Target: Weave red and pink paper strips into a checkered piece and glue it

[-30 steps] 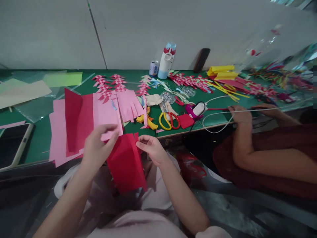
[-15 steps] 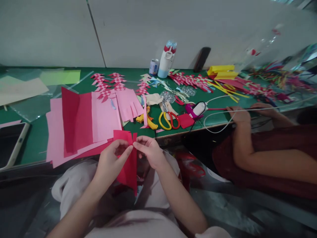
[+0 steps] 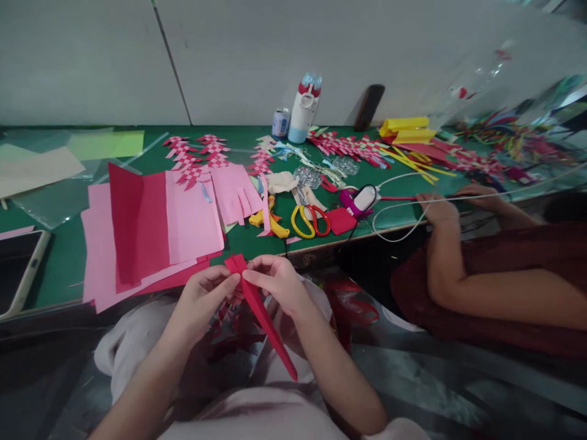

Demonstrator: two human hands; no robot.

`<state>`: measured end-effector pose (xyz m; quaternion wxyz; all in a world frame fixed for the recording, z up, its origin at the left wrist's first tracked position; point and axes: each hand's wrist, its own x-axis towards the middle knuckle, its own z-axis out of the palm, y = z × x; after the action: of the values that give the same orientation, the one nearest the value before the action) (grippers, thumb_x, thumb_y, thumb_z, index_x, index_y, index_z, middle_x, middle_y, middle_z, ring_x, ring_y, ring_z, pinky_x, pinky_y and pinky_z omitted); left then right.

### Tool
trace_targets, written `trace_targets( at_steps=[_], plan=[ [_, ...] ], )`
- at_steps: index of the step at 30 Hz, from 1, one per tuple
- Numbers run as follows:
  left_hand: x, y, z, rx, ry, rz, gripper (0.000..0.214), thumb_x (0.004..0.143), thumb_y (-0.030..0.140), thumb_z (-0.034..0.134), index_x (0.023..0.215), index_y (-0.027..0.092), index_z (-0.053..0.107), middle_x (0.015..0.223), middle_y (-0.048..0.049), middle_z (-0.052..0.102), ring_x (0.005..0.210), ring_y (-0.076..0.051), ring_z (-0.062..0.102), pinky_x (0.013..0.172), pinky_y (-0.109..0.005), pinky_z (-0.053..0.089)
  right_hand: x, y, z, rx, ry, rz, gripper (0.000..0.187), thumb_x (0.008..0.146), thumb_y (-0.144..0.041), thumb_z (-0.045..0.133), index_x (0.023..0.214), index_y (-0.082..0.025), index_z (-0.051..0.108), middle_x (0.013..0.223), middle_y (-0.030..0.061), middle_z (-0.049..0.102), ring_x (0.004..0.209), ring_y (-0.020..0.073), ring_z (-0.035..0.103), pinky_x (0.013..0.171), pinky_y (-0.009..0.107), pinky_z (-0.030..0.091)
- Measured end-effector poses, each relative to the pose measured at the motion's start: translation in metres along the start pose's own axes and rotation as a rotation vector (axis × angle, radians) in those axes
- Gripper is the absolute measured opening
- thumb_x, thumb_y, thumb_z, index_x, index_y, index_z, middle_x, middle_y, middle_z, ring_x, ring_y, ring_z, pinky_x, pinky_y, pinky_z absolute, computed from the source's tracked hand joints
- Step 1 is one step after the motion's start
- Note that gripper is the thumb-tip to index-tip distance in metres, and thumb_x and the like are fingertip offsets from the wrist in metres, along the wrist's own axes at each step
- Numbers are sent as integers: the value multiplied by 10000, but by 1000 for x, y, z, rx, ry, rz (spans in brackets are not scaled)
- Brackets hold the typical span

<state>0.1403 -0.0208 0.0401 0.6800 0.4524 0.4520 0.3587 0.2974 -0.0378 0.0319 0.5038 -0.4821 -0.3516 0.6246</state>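
Over my lap, both hands pinch a sheet of red paper [image 3: 268, 327], now seen nearly edge-on as a narrow tapering shape with a short flap at its top. My left hand [image 3: 204, 299] is closed on its left side, thumb against the upper end. My right hand [image 3: 277, 281] grips the other side with thumb and fingers. To the left on the table lie pink sheets [image 3: 192, 214] and a folded red sheet [image 3: 153, 226]. Just beyond my hands are scissors [image 3: 302, 223] with yellow and red handles and a yellow tool [image 3: 270, 225], partly covered by a pink strip.
Woven red-and-pink paper pieces [image 3: 213, 150], a white bottle [image 3: 305, 113] and a can [image 3: 280, 124] stand or lie farther back on the green table [image 3: 247, 244]. A phone [image 3: 21, 269] is at left. Another person's arm [image 3: 443, 256] and a white cable [image 3: 413, 229] are at right.
The red paper has turned from broadside to nearly edge-on, its lower end swinging to the right. Both my hands stay on it; the view has shifted slightly.
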Motion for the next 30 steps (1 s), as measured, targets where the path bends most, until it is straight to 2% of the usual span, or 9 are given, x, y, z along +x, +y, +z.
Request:
trace_targets(
  at_steps=[4, 12, 17, 22, 30],
  plan=[
    [-1, -3, 2, -16, 33, 41, 219, 716, 357, 754, 679, 174, 638, 599, 17, 637, 551, -109, 589, 578, -222, 486, 1, 0, 2, 68, 3, 9, 220, 628, -333, 781, 716, -163, 672, 638, -17, 636, 504, 74, 507, 418, 178, 339],
    [-5, 0, 7, -97, 26, 35, 208, 729, 336, 752, 670, 175, 634, 568, 39, 596, 544, -90, 580, 566, -193, 473, -1, -4, 5, 161, -9, -21, 220, 616, -313, 801, 706, -171, 660, 647, -33, 626, 561, 94, 555, 557, 225, 474],
    [-3, 1, 0, -49, 2, 9, 205, 696, 316, 783, 745, 166, 653, 645, 12, 659, 573, -101, 605, 591, -210, 501, 0, -3, 4, 86, 8, -48, 192, 652, -310, 782, 719, -163, 679, 678, -17, 649, 594, 91, 562, 575, 215, 463],
    [-1, 4, -5, -15, 43, 24, 207, 688, 290, 790, 719, 166, 627, 619, 22, 654, 553, -98, 606, 570, -203, 494, 2, 1, 1, 85, -52, 20, 288, 608, -330, 816, 817, -164, 708, 716, -2, 677, 571, 89, 553, 495, 201, 405],
    [-2, 5, -5, -34, 88, 32, 211, 675, 282, 793, 706, 171, 616, 590, 26, 648, 528, -108, 603, 557, -218, 488, 3, 4, 7, 197, -32, 11, 249, 596, -320, 820, 741, -172, 684, 652, -31, 628, 513, 59, 484, 448, 180, 343]
  ],
)
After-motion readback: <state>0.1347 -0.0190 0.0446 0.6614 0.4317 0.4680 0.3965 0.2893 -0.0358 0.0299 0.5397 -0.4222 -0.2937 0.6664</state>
